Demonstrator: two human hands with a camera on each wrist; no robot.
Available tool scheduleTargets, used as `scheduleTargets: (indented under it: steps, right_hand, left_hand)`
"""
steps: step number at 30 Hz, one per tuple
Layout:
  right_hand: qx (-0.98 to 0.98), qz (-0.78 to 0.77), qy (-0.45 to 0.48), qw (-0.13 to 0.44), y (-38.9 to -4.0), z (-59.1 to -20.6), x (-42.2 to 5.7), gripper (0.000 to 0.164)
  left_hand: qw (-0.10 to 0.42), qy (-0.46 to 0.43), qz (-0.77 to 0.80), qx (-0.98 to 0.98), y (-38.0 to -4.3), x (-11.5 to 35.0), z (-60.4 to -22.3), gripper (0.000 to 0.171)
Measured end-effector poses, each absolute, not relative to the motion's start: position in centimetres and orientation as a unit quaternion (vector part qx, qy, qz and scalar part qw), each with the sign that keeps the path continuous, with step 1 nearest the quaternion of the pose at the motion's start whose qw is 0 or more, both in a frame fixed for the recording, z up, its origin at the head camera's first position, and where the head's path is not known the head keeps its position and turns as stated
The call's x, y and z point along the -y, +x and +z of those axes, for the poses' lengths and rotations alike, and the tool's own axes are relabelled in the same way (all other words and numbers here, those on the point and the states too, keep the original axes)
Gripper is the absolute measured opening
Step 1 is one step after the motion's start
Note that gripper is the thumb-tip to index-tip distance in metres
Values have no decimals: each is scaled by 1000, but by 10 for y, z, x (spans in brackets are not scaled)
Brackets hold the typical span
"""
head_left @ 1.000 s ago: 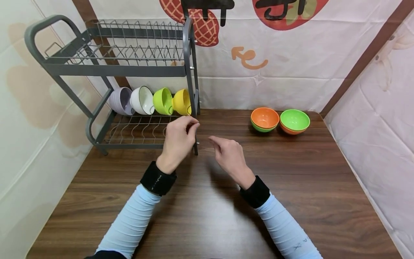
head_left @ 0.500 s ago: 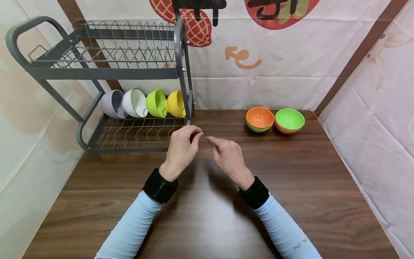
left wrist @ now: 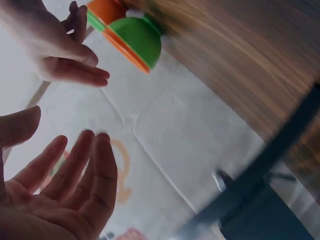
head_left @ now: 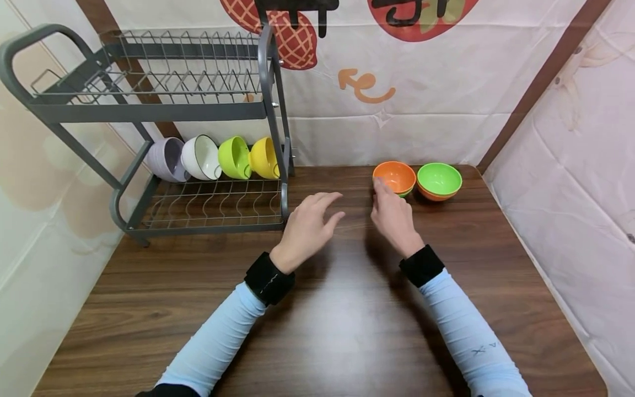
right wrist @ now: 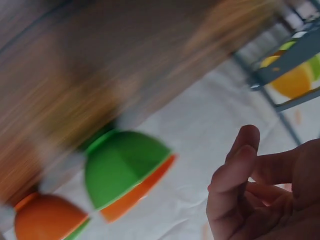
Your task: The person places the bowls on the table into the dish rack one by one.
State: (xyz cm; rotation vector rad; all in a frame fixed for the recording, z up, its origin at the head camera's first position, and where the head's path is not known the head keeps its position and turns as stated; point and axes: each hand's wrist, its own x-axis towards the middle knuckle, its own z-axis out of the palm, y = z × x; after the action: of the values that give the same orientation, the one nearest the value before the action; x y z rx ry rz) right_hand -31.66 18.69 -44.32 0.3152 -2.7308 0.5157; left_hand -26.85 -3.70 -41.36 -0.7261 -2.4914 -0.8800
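Observation:
My right hand (head_left: 395, 219) is nearest a stack of bowls at the back right, an orange bowl (head_left: 398, 175) nested in a green bowl (right wrist: 122, 165). In the head view its fingertips overlap the stack's left rim; the right wrist view shows the loosely bent fingers (right wrist: 232, 175) apart from the stack, holding nothing. Right of it sits a second stack, a green bowl (head_left: 439, 177) inside an orange bowl (head_left: 436, 196). Over the table's middle, my left hand (head_left: 306, 231) has thumb and fingers spread apart, with nothing between them.
A grey two-tier dish rack (head_left: 163, 112) stands at the left. On its lower tier, purple (head_left: 167, 160), white (head_left: 200, 158), lime-green (head_left: 234, 158) and yellow (head_left: 264, 159) bowls lean in a row. A fabric wall (head_left: 327, 132) backs the wooden table (head_left: 342, 342).
Both hands have moved right. The right one has gone from near the table's middle to the orange-topped stack, while the left has left the rack's side and spread its thumb and fingers.

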Motion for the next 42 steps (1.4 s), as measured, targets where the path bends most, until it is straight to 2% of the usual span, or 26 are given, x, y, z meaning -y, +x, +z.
scheduleTargets:
  steps: [8,16,25,35,42]
  right_hand:
    - [980,131,94,114,-338,-452,-212,60]
    - [988,110,89,52,-349,-456,-220,57]
    - [984,110,98,97,-353,-459,-227,38]
    - [980,132,95,117,-351,-460,-232,35]
    - [971,147,100,160,-344,-460,-232,31]
  left_hand:
    - [149,-272,-277,909,-287,10,-418,45]
    - [128,-271,-271,915,-298,-7,-424,43]
    - [121,-276,-275,913,-295,-16,-427,41]
    - [125,-276,-277,912,-294,-21,-431,40]
    - [122,-275,-281,911,-296,-21,-428,44]
